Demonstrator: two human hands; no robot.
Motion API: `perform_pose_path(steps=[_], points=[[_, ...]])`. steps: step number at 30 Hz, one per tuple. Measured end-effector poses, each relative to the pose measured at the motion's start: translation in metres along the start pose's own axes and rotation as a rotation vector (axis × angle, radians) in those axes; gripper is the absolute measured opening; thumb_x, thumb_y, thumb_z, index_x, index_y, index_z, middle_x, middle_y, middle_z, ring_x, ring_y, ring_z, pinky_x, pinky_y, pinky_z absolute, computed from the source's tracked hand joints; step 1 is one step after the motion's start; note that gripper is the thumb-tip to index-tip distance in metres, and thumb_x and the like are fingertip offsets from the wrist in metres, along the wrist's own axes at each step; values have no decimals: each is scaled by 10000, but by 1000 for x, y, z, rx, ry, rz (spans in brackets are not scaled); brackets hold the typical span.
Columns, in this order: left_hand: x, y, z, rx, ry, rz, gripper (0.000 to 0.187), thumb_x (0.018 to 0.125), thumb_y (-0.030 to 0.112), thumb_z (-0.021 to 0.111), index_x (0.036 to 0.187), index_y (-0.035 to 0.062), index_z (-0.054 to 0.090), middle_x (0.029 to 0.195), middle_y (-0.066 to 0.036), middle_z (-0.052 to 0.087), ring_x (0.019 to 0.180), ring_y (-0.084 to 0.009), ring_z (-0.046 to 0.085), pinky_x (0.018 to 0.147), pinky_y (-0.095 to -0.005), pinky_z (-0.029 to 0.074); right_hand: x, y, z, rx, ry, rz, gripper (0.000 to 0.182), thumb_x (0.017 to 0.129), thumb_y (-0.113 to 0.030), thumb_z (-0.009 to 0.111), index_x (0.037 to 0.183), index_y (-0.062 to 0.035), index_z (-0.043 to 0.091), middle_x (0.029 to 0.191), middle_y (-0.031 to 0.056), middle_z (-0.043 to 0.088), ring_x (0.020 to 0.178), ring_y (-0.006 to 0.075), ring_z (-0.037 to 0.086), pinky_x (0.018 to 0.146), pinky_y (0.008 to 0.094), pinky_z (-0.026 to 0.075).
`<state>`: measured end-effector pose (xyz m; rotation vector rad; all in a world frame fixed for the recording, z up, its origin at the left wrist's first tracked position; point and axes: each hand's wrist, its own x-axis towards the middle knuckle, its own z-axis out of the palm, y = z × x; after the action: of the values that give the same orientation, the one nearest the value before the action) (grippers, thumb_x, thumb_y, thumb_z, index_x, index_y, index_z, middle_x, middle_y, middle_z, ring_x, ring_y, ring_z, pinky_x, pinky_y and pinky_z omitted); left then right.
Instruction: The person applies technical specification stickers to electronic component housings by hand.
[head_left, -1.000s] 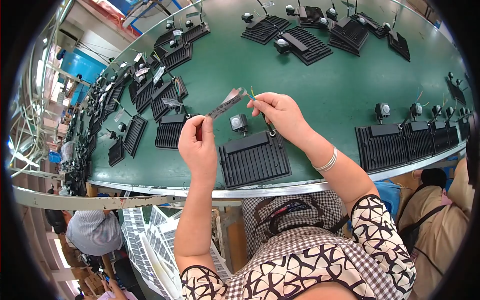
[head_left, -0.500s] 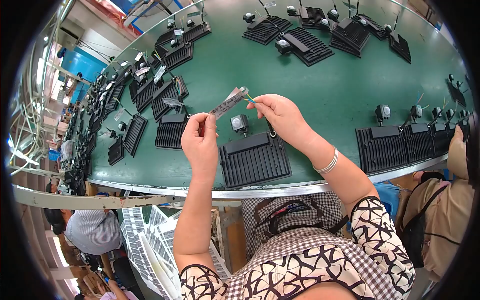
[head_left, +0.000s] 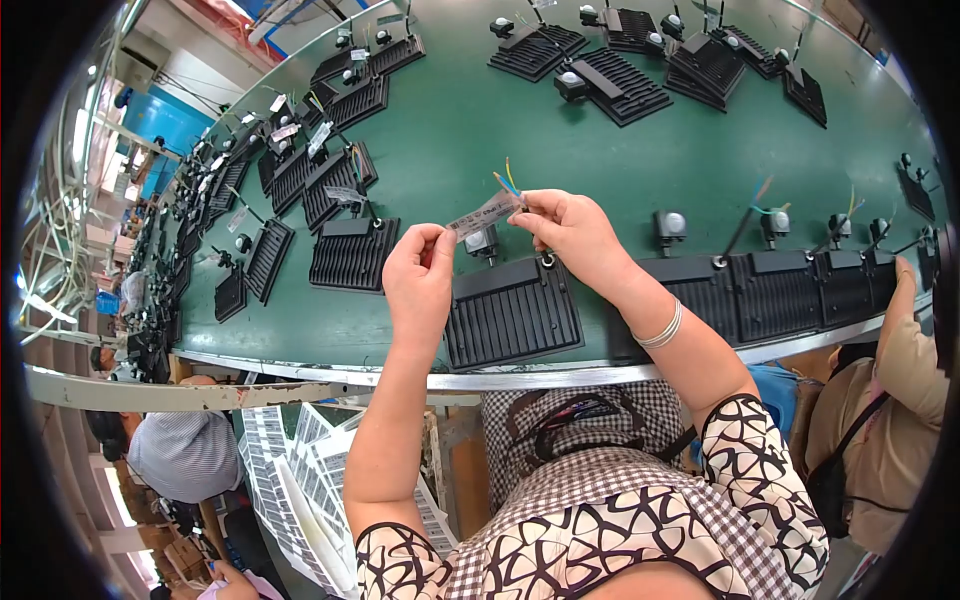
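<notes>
A silver-grey printed label stretches between my two hands above a black finned floodlight. Its left end is pinched between the thumb and fingers of my left hand. At the other end, my right hand pinches the label where it meets the floodlight's cable. Blue and yellow-green wire ends stick up from that grip. The floodlight lies near the table's front edge, its white-domed sensor partly hidden behind the label and my left hand.
Several floodlights stand in a row at the right, where a co-worker's hand touches them. More floodlights lie on the green table at the left and back. Label sheets lie below the table's front edge.
The label's folded halves now lie closer together, and its right end has dropped slightly. The wire ends point more upward. The row of floodlights at the right has shifted left, toward my floodlight.
</notes>
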<state>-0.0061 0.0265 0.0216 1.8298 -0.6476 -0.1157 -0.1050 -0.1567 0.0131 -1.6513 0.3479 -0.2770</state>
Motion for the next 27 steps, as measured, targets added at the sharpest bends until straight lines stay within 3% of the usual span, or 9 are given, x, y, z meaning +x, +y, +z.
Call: perform_pose_path(steps=[4,7,13,22,27], points=[[-3,-2,8,11,-28,-38,130,952,143,627,906,21,625,727,26,559,601,-36,489,542,-183,385,-4,16,3,226,23,0,370,894,-63,649,1254,2,597,926,7,658,665,38,546,626,200,488],[-2,-8,11,36,-33,-23,132,953,142,627,903,19,625,735,26,562,598,-35,486,538,-183,386,-7,15,0,118,7,3,414,893,-41,641,1297,1,561,959,13,660,675,42,555,651,195,506],[-4,1,8,-5,-53,-8,144,952,151,632,908,14,629,726,22,566,595,-36,492,532,-187,397,-8,23,6,239,4,50,442,917,-47,602,1346,12,512,980,67,680,688,83,602,643,226,530],[0,6,4,168,-124,-54,163,912,134,654,862,-18,619,655,-10,541,581,-78,453,543,-259,381,-9,31,8,240,23,37,463,911,-16,614,1353,37,485,932,56,666,712,74,601,658,226,543],[-7,-7,2,197,-138,-57,163,903,139,660,872,-16,621,655,-20,541,585,-89,456,555,-269,390,-17,30,2,65,-54,59,498,871,-27,662,1333,54,498,842,34,655,690,73,614,646,223,534]])
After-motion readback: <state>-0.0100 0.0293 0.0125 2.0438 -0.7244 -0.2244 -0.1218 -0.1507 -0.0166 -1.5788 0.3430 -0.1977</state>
